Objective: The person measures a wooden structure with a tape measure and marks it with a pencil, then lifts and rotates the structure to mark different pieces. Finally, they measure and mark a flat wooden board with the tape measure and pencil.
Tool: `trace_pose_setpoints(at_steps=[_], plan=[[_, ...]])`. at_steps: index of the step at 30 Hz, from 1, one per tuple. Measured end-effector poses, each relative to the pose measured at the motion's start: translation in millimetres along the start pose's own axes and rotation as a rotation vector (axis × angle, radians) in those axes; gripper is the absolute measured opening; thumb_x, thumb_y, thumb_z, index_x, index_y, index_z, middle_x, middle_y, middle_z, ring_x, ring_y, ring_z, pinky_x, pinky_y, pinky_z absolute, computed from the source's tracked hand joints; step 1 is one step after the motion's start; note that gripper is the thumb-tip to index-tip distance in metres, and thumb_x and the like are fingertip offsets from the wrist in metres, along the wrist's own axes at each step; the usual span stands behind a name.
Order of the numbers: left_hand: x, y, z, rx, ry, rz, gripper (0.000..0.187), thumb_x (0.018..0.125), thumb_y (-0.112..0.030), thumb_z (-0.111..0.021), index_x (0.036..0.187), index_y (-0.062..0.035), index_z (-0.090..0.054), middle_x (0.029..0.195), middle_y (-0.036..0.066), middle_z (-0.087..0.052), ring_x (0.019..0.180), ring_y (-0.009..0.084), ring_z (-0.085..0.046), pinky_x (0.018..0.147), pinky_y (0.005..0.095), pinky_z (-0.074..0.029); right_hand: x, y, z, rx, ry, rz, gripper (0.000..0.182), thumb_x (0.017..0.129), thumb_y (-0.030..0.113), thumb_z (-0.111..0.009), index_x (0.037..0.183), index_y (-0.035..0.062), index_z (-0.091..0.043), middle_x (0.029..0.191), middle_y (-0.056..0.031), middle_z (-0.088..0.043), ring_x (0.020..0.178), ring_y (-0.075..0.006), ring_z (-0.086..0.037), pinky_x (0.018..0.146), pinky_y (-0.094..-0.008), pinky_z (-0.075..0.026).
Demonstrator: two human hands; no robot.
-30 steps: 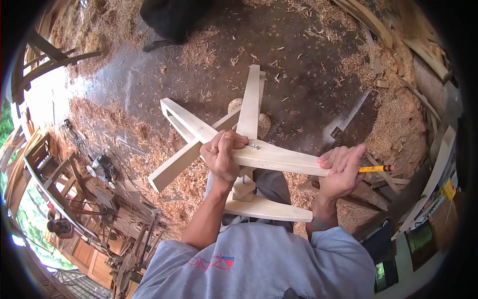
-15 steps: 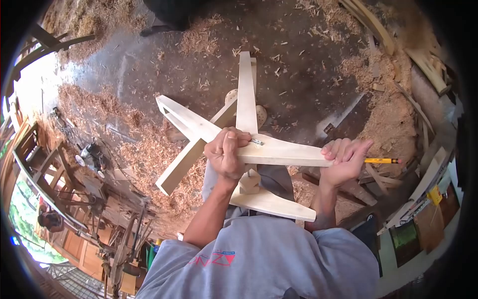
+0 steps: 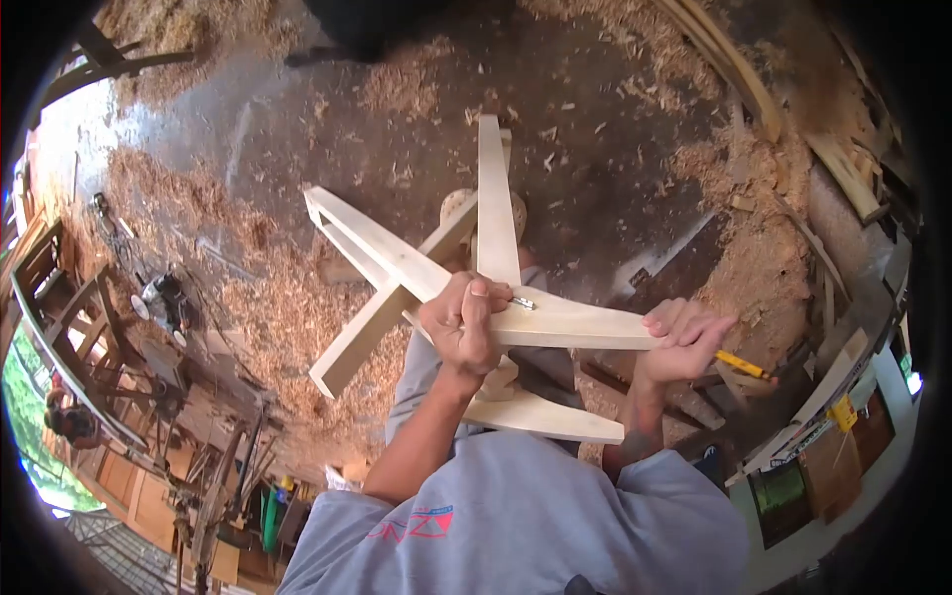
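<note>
A pale wooden frame with several tapered, curved legs (image 3: 499,213) lies across my lap and knees. My left hand (image 3: 464,322) is closed at the joint where the legs meet. A small metal piece (image 3: 523,302) pokes out beside its fingertips; the rest of that piece is hidden. Out at the right, my right hand (image 3: 689,339) wraps round the end of the leg (image 3: 585,325) that points that way. A yellow pencil (image 3: 746,365) sticks out from behind this hand, its rubber end outward. Another curved leg (image 3: 550,418) lies lower, close to my shirt.
Wood shavings (image 3: 288,317) cover much of the dark floor (image 3: 397,129). Power tools (image 3: 164,297) stand at the left, near stacked wooden chair frames (image 3: 74,337). Long curved timbers (image 3: 729,59) lie at the upper right. A dark shape (image 3: 367,20) stands at the top edge.
The frame's right-hand leg has tilted down a little, and both hands have shifted slightly lower with it. The pencil now slants downward more. My view has moved slightly.
</note>
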State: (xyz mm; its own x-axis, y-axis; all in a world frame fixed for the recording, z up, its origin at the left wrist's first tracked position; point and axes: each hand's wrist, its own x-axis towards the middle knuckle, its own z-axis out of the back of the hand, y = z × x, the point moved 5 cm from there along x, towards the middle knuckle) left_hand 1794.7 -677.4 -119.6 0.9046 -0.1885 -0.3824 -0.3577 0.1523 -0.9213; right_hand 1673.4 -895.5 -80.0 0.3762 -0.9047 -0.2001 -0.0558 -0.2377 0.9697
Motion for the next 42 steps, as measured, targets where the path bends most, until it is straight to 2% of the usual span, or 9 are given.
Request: trace_pose_setpoints(at_steps=[13, 26, 28, 30, 34, 36, 39, 40, 42], plan=[[-6, -7, -2, 0.024, -0.062, -0.009, 0.046, 0.095, -0.019, -0.042, 0.064, 0.0098, -0.059, 0.066, 0.019, -0.062, 0.064, 0.0259, -0.061, 0.068, 0.0353, -0.05, 15, -5, -2, -0.077, -0.089, -0.215, 0.052, 0.104, 0.046, -0.024, 0.062, 0.0149, -0.031, 0.045, 0.0008, -0.026, 0.034, -0.0113, -0.025, 0.037, -0.0264, -0.038], [-7, -6, 1, 0.013, -0.081, -0.006, 0.046, 0.097, -0.019, -0.038, 0.066, 0.0087, -0.059, 0.067, 0.018, -0.062, 0.064, 0.0282, -0.062, 0.068, 0.0384, -0.052, 27, -7, -13, -0.091, 0.021, -0.157, 0.057, 0.102, 0.055, -0.021, 0.061, 0.0152, -0.032, 0.045, 0.0015, -0.027, 0.035, -0.011, -0.026, 0.037, -0.0258, -0.038], [-6, -10, 0, 0.11, -0.061, 0.044, 0.046, 0.098, -0.02, -0.037, 0.068, 0.0089, -0.059, 0.068, 0.018, -0.063, 0.064, 0.0281, -0.062, 0.068, 0.0367, -0.052, 33, -20, -13, 0.026, -0.073, -0.334, 0.058, 0.101, 0.055, -0.021, 0.062, 0.0153, -0.033, 0.045, 0.0015, -0.026, 0.036, -0.0114, -0.027, 0.038, -0.0265, -0.038], [-8, -3, 3, 0.118, -0.063, -0.081, 0.049, 0.099, -0.022, -0.035, 0.07, 0.0086, -0.059, 0.068, 0.017, -0.063, 0.064, 0.0257, -0.062, 0.065, 0.0333, -0.051, 29, -16, -14, -0.103, 0.014, -0.224, 0.057, 0.101, 0.055, -0.022, 0.061, 0.0152, -0.033, 0.046, 0.0012, -0.026, 0.037, -0.012, -0.028, 0.04, -0.0279, -0.038], [-4, -1, 3, 0.122, -0.042, -0.062, 0.052, 0.101, -0.026, -0.034, 0.072, 0.0067, -0.063, 0.066, 0.015, -0.065, 0.058, 0.0202, -0.061, 0.062, 0.0289, -0.05, 10, -19, 0, -0.102, -0.141, -0.259, 0.055, 0.103, 0.05, -0.025, 0.061, 0.0162, -0.03, 0.047, 0.0013, -0.024, 0.039, -0.0136, -0.028, 0.043, -0.0287, -0.036], [-3, 7, 4, 0.034, -0.029, -0.02, 0.052, 0.101, -0.024, -0.037, 0.068, 0.0089, -0.061, 0.069, 0.019, -0.065, 0.063, 0.0251, -0.061, 0.068, 0.0344, -0.051, -5, -15, 11, -0.071, -0.091, -0.262, 0.054, 0.104, 0.044, -0.026, 0.06, 0.0135, -0.033, 0.049, -0.0019, -0.034, 0.041, -0.0151, -0.037, 0.048, -0.031, -0.042], [8, 12, 3, 0.017, 0.154, -0.021, 0.053, 0.102, -0.026, -0.037, 0.07, 0.0078, -0.062, 0.07, 0.017, -0.066, 0.068, 0.0236, -0.062, 0.068, 0.033, -0.05, -29, 0, 20, -0.233, -0.013, -0.073, 0.047, 0.103, 0.035, -0.039, 0.067, 0.007, -0.049, 0.06, -0.0084, -0.052, 0.055, -0.0216, -0.055, 0.059, -0.0337, -0.047], [11, 9, 4, 0.055, 0.211, -0.016, 0.052, 0.102, -0.029, -0.038, 0.072, 0.0073, -0.062, 0.072, 0.016, -0.066, 0.07, 0.0234, -0.063, 0.068, 0.0328, -0.05, -32, 11, 13, -0.646, 0.18, 0.161, 0.034, 0.1, 0.027, -0.046, 0.076, 0.0044, -0.055, 0.072, -0.0107, -0.058, 0.069, -0.025, -0.059, 0.068, -0.0364, -0.048], [7, 1, 10, 0.152, 0.513, 0.082, 0.03, 0.095, -0.025, -0.053, 0.103, 0.0028, -0.062, 0.095, 0.016, -0.067, 0.084, 0.026, -0.065, 0.081, 0.0359, -0.052, -43, 34, -13, -1.334, 0.517, 0.473, 0.014, 0.087, 0.006, -0.061, 0.1, 0.0003, -0.065, 0.101, -0.014, -0.066, 0.101, -0.0318, -0.061, 0.089, -0.0436, -0.044]])
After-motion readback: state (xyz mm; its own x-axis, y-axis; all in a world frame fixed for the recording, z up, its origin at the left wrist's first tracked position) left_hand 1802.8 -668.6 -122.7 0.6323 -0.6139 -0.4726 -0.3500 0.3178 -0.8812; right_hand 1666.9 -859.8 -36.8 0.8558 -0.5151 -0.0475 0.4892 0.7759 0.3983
